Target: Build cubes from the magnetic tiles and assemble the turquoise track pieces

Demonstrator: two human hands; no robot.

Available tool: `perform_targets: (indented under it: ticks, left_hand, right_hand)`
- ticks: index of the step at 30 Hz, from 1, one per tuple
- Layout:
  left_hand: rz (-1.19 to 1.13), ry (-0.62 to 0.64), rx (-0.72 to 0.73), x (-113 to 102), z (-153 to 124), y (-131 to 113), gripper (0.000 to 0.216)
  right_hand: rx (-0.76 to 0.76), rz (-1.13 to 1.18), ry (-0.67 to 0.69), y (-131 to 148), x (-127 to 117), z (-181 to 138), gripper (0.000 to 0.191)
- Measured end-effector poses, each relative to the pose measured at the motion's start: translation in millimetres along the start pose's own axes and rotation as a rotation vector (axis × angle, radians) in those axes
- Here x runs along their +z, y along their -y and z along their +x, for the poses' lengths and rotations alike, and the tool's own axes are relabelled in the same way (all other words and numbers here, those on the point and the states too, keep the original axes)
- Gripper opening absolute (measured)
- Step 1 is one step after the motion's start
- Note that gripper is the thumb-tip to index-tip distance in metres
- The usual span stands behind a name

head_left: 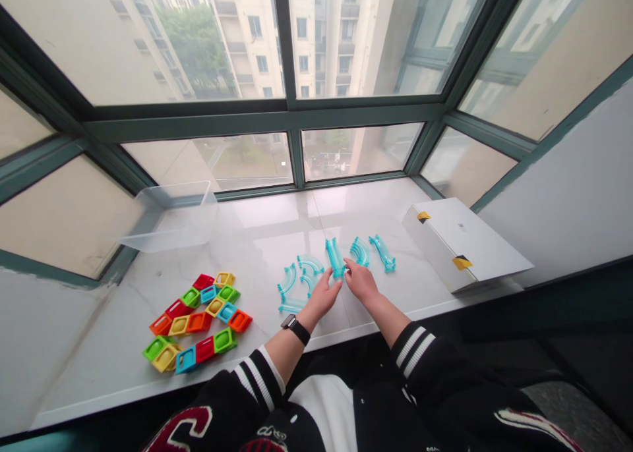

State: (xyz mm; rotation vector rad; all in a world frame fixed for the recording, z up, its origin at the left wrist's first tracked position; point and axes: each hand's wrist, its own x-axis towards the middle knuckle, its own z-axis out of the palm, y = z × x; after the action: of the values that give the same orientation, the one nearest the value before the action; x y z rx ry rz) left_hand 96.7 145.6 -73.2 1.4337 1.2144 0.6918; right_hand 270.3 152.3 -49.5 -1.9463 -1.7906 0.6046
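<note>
A bay window with dark green frames fills twelve o'clock, showing pale apartment blocks and a tree in soft daylight; below it a glossy white marble worktop reflects the panes; a grey wall rises at three o'clock; dark floor at four.

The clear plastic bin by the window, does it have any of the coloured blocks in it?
No, the clear plastic bin looks empty, and the coloured blocks lie on the sill nearer the person.
</note>
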Motion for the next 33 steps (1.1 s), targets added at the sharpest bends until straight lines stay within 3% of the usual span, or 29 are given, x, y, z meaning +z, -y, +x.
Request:
perform_targets:
  ticks: [12, 18, 21, 24, 28, 33]
  left_hand:
    - [-0.056, -0.019, -0.018, -6.1, -7.4, -1.1, 0.073]
    - [0.062, -0.135, 0.116, -58.9, -59.7, 8.6, 0.046]
    - [0.303, -0.296, 0.264, -90.9, -97.3, 31.1, 0.036]
    - [0.529, -0.415, 0.357, -108.1, -125.9, 61.0, 0.037]
    - [0.663, -0.466, 0.349, -107.3, -137.6, 92.2, 0.048]
    - [0.749, -0.435, 0.271, -100.3, -131.2, 101.0, 0.054]
  right_hand:
    - [0.030, 0.033, 0.032, -3.8, 0.5, -8.6, 0.058]
    - [0.075, 0.184, 0.021, -22.0, 8.6, -48.6, 0.056]
    - [0.054, 0.268, 0.033, -38.6, 18.0, -71.6, 0.052]
    - [-0.017, 0.263, 0.015, -43.6, 25.2, -85.7, 0.043]
    - [-0.183, 0.245, 0.083, -20.2, 35.9, -91.9, 0.041]
    - [-0.342, 0.216, 0.175, 22.0, 61.6, -93.9, 0.049]
